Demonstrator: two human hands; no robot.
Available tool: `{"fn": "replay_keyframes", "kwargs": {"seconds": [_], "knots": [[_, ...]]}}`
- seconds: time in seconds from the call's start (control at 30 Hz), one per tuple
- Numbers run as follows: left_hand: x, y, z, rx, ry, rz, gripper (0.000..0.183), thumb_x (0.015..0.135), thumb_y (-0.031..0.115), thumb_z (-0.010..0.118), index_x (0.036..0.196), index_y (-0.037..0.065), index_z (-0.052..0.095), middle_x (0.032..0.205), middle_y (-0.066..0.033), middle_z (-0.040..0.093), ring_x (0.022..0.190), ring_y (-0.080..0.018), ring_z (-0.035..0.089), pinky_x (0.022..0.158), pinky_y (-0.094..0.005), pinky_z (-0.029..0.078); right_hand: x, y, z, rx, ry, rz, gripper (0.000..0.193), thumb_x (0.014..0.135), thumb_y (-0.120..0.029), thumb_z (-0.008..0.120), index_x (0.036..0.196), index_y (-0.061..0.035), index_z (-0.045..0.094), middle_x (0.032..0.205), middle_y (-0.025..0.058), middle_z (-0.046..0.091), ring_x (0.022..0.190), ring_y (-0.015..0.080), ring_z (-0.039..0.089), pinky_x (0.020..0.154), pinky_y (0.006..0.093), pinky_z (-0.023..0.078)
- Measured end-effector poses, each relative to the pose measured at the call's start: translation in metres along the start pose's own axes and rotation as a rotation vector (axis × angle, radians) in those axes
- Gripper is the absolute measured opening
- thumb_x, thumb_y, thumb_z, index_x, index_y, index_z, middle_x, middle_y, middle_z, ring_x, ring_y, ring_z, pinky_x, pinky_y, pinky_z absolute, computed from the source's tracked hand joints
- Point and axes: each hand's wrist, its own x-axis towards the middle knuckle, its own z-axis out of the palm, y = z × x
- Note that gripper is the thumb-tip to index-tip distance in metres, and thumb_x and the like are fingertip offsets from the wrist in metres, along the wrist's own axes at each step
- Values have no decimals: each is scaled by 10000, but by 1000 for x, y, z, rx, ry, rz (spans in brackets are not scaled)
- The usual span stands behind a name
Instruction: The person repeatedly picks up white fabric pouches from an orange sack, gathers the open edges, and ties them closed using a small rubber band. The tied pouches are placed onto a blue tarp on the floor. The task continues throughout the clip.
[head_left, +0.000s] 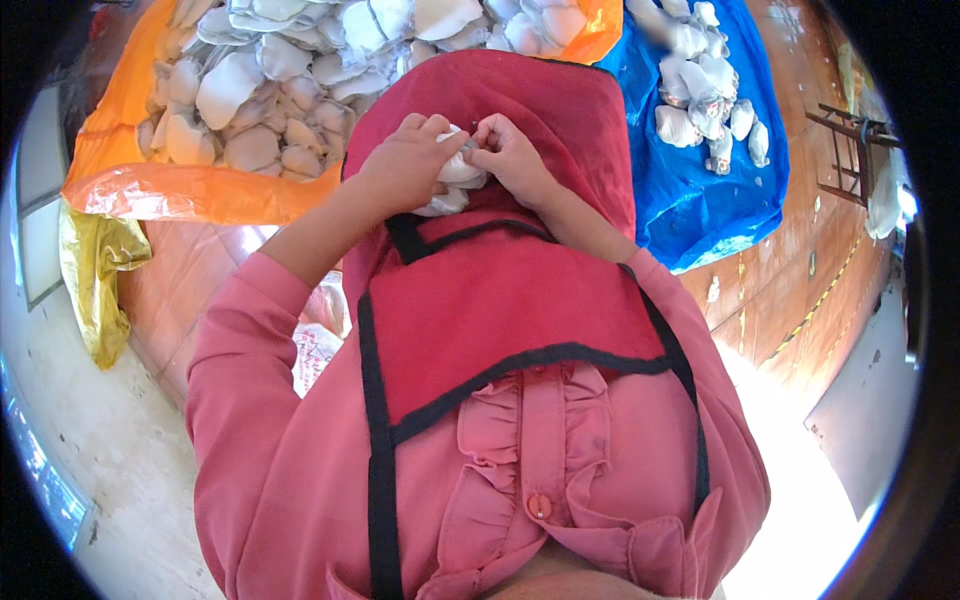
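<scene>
Okay, left hand grip holds white pad, right hand pinching its edge, over red apron.

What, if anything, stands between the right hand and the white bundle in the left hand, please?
Nothing visible stands in the way: the right hand is right beside the white bundle, which the left hand holds over the red apron.
</scene>
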Motion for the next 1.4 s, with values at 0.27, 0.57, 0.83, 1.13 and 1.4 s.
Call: {"fn": "replay_keyframes", "kwargs": {"seconds": [0.27,0.57,0.83,1.13,1.4], "knots": [[14,-14,-1,83,-59,21,623,654,197,836,1212,68,592,1032,-116,582,937,-314,580,842,-420,490,4,-2,-9,-109,-9,1,208,853,-162,706,919,-83,525,848,-21,520,772,81,481,679,258,444],[8,-26,-1,83,-1,72,571,707,315,805,1176,55,609,979,-115,574,907,-315,591,798,-418,494,-13,-4,-12,-282,-71,-230,345,807,-172,756,1064,-67,551,988,45,574,952,155,548,889,309,462],[9,-38,5,-28,93,41,489,733,302,785,1132,77,617,992,-110,592,919,-317,616,803,-417,505,-4,-4,-10,-617,8,-483,465,695,-96,779,1083,-75,523,1069,120,576,1017,298,579,891,371,474],[4,-48,11,-141,190,-12,511,749,328,779,1158,84,591,980,-127,612,912,-340,623,781,-428,506,15,-12,-5,-681,-5,-569,463,678,-89,792,1040,-80,503,1062,109,575,1035,309,575,904,380,474],[2,-61,20,-323,310,-100,489,770,254,766,1190,124,552,1052,-129,656,977,-354,641,804,-413,520,34,-15,1,-640,55,-721,440,693,-118,797,1026,-77,512,1113,117,595,1047,326,585,901,392,482]]}}
